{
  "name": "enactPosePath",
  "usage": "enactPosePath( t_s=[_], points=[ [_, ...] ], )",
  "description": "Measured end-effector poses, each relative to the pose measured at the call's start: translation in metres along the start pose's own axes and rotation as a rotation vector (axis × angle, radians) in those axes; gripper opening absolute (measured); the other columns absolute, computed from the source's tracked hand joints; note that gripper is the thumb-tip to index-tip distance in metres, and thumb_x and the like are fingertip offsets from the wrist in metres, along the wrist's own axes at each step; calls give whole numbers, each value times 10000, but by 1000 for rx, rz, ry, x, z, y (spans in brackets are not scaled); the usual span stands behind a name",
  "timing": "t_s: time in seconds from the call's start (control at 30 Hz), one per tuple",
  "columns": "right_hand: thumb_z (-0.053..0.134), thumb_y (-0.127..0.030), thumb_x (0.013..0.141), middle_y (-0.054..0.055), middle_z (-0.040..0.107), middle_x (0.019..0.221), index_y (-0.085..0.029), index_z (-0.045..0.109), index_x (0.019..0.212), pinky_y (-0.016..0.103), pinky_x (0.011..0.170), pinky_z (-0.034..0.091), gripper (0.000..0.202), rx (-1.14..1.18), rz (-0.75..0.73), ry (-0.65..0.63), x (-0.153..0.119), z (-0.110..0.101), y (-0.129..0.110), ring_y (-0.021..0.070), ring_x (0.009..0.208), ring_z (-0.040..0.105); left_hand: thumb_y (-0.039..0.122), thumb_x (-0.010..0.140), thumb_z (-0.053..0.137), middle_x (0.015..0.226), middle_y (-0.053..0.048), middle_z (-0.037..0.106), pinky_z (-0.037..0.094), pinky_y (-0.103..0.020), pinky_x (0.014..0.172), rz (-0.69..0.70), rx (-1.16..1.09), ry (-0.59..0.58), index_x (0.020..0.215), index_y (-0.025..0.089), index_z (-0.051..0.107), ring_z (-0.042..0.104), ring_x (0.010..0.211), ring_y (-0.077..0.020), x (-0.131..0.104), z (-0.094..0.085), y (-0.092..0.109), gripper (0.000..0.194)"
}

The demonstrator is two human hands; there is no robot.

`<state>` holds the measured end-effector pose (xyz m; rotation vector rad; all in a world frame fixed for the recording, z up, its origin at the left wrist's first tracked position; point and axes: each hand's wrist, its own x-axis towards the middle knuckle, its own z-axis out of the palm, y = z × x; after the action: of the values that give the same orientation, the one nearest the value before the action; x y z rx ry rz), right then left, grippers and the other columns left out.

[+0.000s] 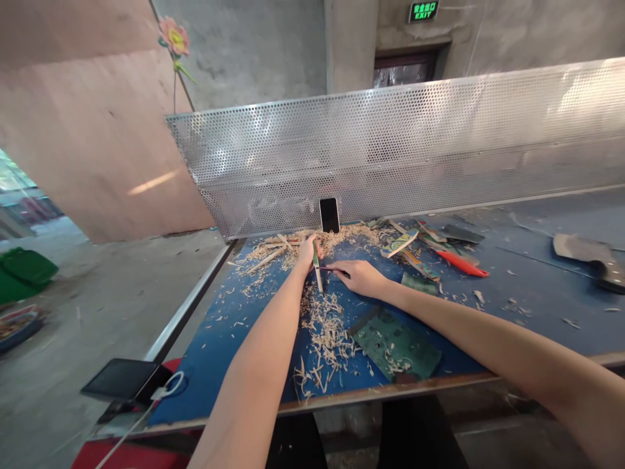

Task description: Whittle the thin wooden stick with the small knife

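Note:
My left hand [306,253] is closed around a narrow wooden strip [319,279], painted green on its upper part, with the pale bare end pointing toward me. From the right, my right hand [361,278] grips a thin dark-handled carving knife [340,270], its tip at the strip's side. Whether the blade is cutting into the wood cannot be made out. Curled wood shavings [329,332] lie under and in front of the strip on the blue tabletop [219,352].
A phone [329,215] leans against the perforated metal screen [293,150]. To the right lie painted wood pieces [399,243], a red-handled tool [461,263] and a cleaver [583,251]. A green mat [396,342] is near the front edge. At left sits a dark screen device [122,379] with a white cable.

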<state>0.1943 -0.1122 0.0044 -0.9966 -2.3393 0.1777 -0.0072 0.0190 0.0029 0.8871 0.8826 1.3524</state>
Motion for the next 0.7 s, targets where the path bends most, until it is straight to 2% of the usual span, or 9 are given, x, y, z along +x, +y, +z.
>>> enactPosePath(
  t_s=[0.17, 0.37, 0.47, 0.57, 0.7],
  points=[
    [645, -266, 1192, 85, 908, 1382, -285, 878, 1412, 443, 1104, 664, 321, 50, 64, -22, 4, -1, 3, 308, 1238, 877, 494, 1045, 792, 525, 112, 473, 329, -290, 467, 33, 77, 1, 1020, 285, 501, 438, 366, -138, -3, 2, 1, 359],
    [636, -267, 1185, 89, 914, 1358, -279, 886, 1379, 413, 1076, 648, 316, 169, 77, -51, 9, -3, 3, 298, 1210, 875, 471, 1055, 790, 517, 123, 450, 322, -285, 457, 25, 74, 33, 1016, 286, 505, 407, 352, -132, -4, 4, 0, 342],
    [659, -267, 1149, 101, 932, 1201, -250, 909, 1293, 395, 996, 638, 289, 210, 62, -72, 13, -5, 6, 277, 1033, 867, 457, 1056, 794, 523, 118, 462, 342, -285, 472, 38, 64, 22, 1025, 287, 499, 433, 373, -141, -4, 3, -2, 342],
    [696, -302, 1106, 86, 899, 974, -209, 914, 1170, 365, 852, 604, 245, 268, 79, -106, 19, -6, 12, 234, 827, 775, 435, 1057, 810, 523, 112, 480, 354, -292, 491, 49, 86, 16, 1007, 287, 496, 433, 375, -145, -3, 2, -5, 350],
    [733, -382, 1064, 75, 852, 871, -184, 898, 1077, 344, 747, 541, 258, 405, 121, -164, 27, -9, 23, 205, 748, 685, 450, 1056, 819, 512, 114, 484, 326, -287, 471, 46, 141, 18, 1000, 283, 506, 421, 354, -139, 1, 3, -8, 359]
  ],
)
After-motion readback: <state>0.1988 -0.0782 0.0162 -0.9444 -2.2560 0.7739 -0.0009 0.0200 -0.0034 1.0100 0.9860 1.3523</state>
